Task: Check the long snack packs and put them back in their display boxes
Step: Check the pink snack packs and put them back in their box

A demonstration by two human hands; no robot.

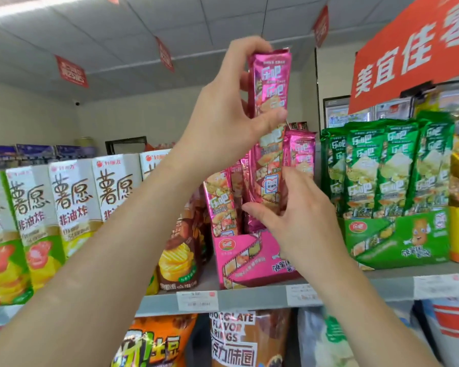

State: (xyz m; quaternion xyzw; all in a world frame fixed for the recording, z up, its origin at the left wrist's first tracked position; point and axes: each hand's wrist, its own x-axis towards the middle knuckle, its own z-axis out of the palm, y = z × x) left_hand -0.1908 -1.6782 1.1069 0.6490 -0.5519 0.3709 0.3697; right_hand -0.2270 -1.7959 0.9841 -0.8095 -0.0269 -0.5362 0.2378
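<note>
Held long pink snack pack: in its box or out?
Partly in: pack upright, lower end inside pink cardboard display box, top above neighbouring packs.

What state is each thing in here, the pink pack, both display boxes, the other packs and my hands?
Held pink pack: upright, lifted, lower end at its box's opening.
Left hand: grips the pack's upper half.
Right hand: holds the pack's lower part.
Pink display box: open-topped, on the shelf, partly filled.
Other pink packs: standing in the pink box.
Green display box: open-topped, full.
Green packs: upright, side by side.
</note>
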